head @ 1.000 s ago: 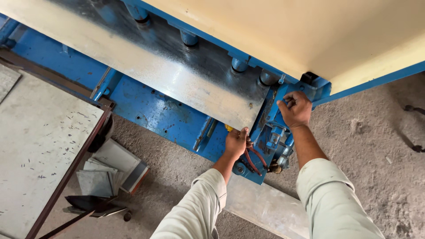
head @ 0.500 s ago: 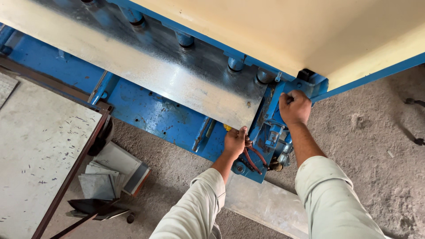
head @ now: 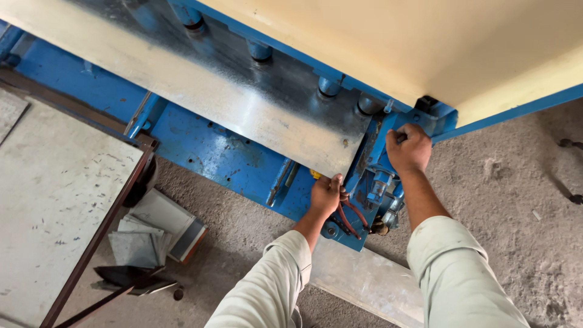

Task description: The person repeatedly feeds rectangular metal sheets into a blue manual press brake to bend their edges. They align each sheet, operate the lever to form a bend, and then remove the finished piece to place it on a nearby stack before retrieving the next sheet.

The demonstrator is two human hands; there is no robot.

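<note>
A long grey metal sheet lies on the bed of a blue shearing machine under a cream-coloured upper body. My left hand grips the near right corner of the sheet at the bed's front edge. My right hand is closed around a blue part at the machine's right end, just beside the sheet's end. Both arms wear pale long sleeves. Red hoses and fittings hang below the right end, between my two hands.
A grey table top with a dark brown frame stands at the left. Cut metal offcuts lie piled on the dirt floor below it. A pale metal strip lies on the floor under my arms.
The view has shifted slightly. Both hands stay at the machine's right end, the right hand gripping a little lower than before.
</note>
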